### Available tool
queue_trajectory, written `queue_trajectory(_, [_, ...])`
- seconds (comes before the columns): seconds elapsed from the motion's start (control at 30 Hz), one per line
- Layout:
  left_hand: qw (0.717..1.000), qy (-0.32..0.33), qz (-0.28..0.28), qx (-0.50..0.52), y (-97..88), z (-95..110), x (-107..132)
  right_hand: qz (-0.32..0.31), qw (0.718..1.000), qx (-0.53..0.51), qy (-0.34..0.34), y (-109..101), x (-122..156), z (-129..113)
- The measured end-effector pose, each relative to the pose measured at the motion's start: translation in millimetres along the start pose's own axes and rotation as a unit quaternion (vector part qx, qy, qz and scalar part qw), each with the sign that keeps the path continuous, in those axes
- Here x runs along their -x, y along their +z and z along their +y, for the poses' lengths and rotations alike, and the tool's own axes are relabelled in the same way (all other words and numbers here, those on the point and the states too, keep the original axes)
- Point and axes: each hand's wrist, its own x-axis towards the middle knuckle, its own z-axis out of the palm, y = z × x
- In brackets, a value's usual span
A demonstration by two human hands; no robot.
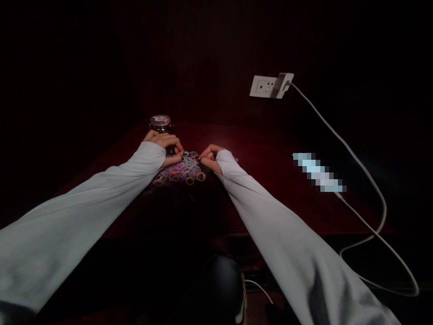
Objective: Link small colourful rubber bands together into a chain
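Observation:
A heap of small coloured elastic rings (181, 172) lies on the dark red table (264, 180). My left hand (166, 145) rests at the heap's far left edge, fingers curled and pinched together on something too small to make out. My right hand (210, 156) sits at the heap's right edge, fingers also pinched close toward the left hand. A small jar (161, 123) with a pale patterned lid stands just behind my left hand. Both arms wear long pale grey sleeves.
A white wall socket (263, 86) with a plugged-in charger (283, 84) is on the dark back wall. Its white cable (368, 180) loops down the right to a phone-shaped object (318, 174) lying on the table. A dark rounded object (221, 284) sits below the table's front edge.

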Motion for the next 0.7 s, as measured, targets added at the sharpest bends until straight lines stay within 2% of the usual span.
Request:
queue_trajectory(0.13, [1.0,0.016,-0.014,0.004,-0.6,4.5,-1.4,0.0,1.0,0.014,-0.004,-2.1,3.3,-1.5])
queue_trajectory(0.33, [0.996,0.065,-0.051,0.028,-0.1,10.5,-3.6,-0.039,0.998,0.01,-0.05,-6.2,16.4,-10.8])
queue_trajectory(0.43, [0.995,0.073,-0.048,0.057,1.4,9.7,-3.4,-0.038,0.997,0.034,-0.057,-12.5,17.5,-14.5])
queue_trajectory(0.57, [0.994,0.076,-0.034,0.077,1.9,4.8,-2.5,0.012,0.991,0.101,-0.09,-37.4,10.5,-13.7])
queue_trajectory(0.63, [0.994,0.07,-0.027,0.076,0.8,2.1,-2.0,0.052,0.977,0.181,-0.1,-55.5,6.8,-11.2])
queue_trajectory(0.7, [0.995,0.067,-0.028,0.073,-1.3,0.3,-1.7,0.059,0.957,0.265,-0.099,-73.7,4.9,-7.8])
